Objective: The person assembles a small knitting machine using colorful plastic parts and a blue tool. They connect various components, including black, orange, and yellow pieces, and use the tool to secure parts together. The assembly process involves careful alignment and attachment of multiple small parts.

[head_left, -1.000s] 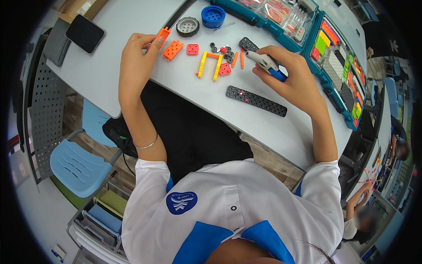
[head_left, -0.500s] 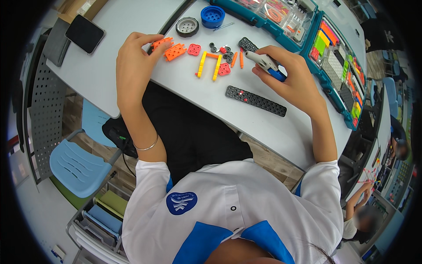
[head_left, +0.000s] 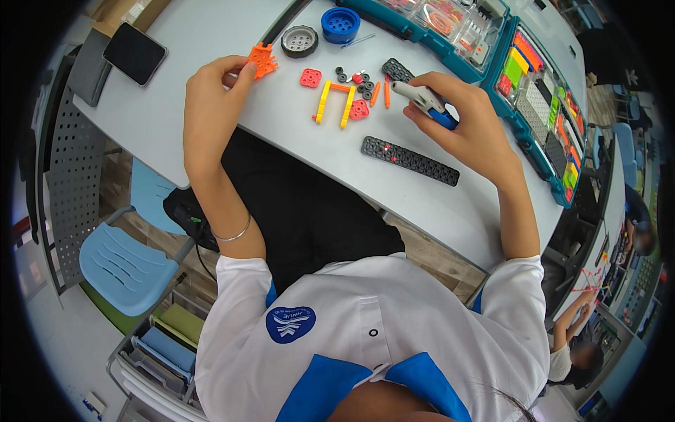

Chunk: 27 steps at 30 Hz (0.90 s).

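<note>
My left hand (head_left: 214,105) pinches an orange plastic building piece (head_left: 263,62) with small knobs along its edge, between thumb and fingertips. Wrapped in the fingers of my right hand (head_left: 471,119) is a grey and blue hand tool (head_left: 426,104), its tip pointing left. Between the hands lie a yellow and orange frame (head_left: 349,105), a pink square plate (head_left: 310,78), a second pink plate (head_left: 359,110), two orange pegs (head_left: 386,96) and several small black rings (head_left: 365,91). A long black perforated strip (head_left: 411,162) rests nearer to me, below my right hand.
A grey wheel with a black tyre (head_left: 299,42) and a blue wheel (head_left: 340,26) stand at the back. The teal parts case (head_left: 517,116) lies open at the right. At far left is a phone (head_left: 136,54). A light blue chair (head_left: 126,271) stands beside the table.
The orange pieces by my left hand have been turned more upright and drawn slightly back; the one lying to the right has left its place. My right hand has stayed still with the tool.
</note>
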Each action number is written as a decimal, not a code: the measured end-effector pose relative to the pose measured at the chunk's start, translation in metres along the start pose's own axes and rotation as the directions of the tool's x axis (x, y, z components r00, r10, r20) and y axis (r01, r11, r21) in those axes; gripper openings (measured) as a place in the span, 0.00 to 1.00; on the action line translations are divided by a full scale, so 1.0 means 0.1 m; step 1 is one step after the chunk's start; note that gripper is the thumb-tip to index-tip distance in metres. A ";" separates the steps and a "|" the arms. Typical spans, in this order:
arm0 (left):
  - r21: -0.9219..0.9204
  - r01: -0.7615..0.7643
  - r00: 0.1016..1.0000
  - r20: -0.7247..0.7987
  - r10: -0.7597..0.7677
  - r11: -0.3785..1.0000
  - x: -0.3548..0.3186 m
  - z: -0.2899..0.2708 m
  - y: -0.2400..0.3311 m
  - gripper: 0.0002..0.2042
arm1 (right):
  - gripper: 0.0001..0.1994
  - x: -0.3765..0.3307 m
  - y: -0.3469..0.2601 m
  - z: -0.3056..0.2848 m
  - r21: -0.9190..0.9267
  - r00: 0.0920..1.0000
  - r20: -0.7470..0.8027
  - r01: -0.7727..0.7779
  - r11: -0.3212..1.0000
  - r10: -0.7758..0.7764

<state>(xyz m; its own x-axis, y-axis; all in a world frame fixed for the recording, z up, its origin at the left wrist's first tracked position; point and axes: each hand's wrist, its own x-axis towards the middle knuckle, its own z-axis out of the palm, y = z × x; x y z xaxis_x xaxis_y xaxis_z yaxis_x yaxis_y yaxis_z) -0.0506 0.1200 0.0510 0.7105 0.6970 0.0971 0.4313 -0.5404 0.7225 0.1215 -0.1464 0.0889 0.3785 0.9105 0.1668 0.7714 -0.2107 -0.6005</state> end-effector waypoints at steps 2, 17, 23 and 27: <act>-0.063 0.056 0.998 -0.025 -0.057 0.996 0.00 0.05 -0.04 0.13 | 0.14 -0.01 0.01 0.02 0.008 1.000 -0.025 0.004 1.000 -0.003; 0.245 -0.098 0.985 -0.113 0.129 0.964 0.01 0.09 0.07 0.22 | 0.14 -0.01 -0.02 -0.01 0.004 1.000 -0.015 -0.021 1.000 0.021; 0.164 -0.240 0.971 0.052 0.234 0.957 0.13 0.22 -0.16 0.28 | 0.14 -0.03 -0.04 -0.04 -0.038 0.996 0.085 -0.011 0.999 0.014; 0.174 -0.260 0.965 0.009 0.263 0.950 0.18 0.35 -0.16 0.29 | 0.15 -0.09 -0.04 0.00 -0.058 0.976 0.215 0.026 0.998 -0.013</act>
<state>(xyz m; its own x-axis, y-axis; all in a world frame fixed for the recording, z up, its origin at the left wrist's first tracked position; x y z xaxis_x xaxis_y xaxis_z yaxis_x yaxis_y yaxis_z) -0.0254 0.1244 0.0173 0.8039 0.5261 0.2773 0.3217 -0.7768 0.5414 0.1152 -0.1535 0.0901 0.2492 0.9685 0.0025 0.8092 -0.2068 -0.5499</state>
